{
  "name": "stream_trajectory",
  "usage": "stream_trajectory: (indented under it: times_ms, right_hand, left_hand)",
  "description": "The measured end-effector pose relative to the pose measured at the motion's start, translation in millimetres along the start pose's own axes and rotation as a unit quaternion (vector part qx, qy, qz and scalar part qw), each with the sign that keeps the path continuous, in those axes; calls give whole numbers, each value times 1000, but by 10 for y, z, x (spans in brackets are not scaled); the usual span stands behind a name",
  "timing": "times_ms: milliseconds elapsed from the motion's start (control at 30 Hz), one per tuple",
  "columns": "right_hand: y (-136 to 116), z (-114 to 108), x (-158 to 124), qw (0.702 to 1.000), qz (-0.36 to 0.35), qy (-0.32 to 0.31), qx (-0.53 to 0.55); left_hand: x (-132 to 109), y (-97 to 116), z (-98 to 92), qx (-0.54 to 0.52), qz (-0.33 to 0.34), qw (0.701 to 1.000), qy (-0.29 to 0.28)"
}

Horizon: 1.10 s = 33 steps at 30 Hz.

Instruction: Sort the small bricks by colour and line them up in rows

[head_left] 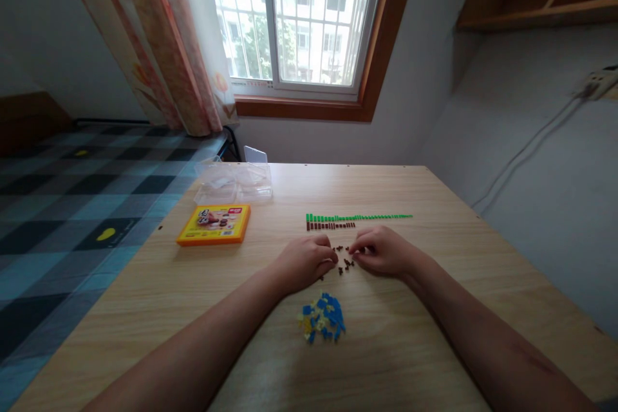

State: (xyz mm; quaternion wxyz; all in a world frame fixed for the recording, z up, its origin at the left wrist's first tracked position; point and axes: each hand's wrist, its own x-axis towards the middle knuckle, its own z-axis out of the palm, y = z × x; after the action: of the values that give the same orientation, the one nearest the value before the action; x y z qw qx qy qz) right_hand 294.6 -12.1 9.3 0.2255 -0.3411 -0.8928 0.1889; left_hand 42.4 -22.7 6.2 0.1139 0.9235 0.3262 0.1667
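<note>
Grain streaks the pale, smooth, wood-coloured table (410, 360), on which both bare hands rest over a scatter of tiny pieces. The left hand (305, 262) is curled, thumb and forefinger drawn close together at the left edge of some loose brown pieces (347, 264); whether a piece is pinched between those fingertips, I cannot tell. The right hand (383, 251) bends inward from the opposite side, its fingers hooked and their tips by the same pieces; here too a grip on one cannot be made out. These brown bits are small, knobbly and dark, and lie between the two hands, with one just on the near side of the left fingers. On the far side of the hands run two neat lines: a green row (309, 218) of glossy-looking, bright pieces, tallest at its left end and dwindling to slivers at the right, and just on its near side a shorter brown row (309, 226) that tapers likewise. Near the forearms sits a jumbled heap of blue and yellow pieces (333, 317), angular and overlapping. Over to the left lies a flat yellow box (212, 226) with rounded corners and a printed top; on its far side stands a clear plastic case (236, 185), thin-walled and shiny. Farther left, a checked cloth (101, 183) in grey, black and teal covers a bed.
</note>
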Motion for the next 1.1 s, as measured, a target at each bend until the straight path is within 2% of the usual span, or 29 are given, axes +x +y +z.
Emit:
stream_trajectory:
  times_ms: [400, 567, 667, 800, 900, 1100]
  right_hand:
    - [-84, -19, -15, 998, 7, -55, 14]
    - [-60, -23, 0, 998, 8, -58, -2]
    - [-28, -4, 6, 999, 10, -38, -3]
    - [-1, -3, 2, 1000, 16, -9, -10]
    - [-8, -19, -3, 1000, 16, -20, -17]
    - [-28, -4, -5, 999, 12, -29, -30]
  left_hand:
    - [-5, -17, 14, -14, -13, 1000, 4]
    - [-6, -42, 30, -45, -15, 997, 56]
    - [-13, -52, 18, -68, -22, 994, 87]
    - [-29, -55, -7, -67, -9, 996, 55]
    - [-30, -58, -10, -58, -3, 998, 32]
    - [-19, -61, -4, -31, -3, 999, 25]
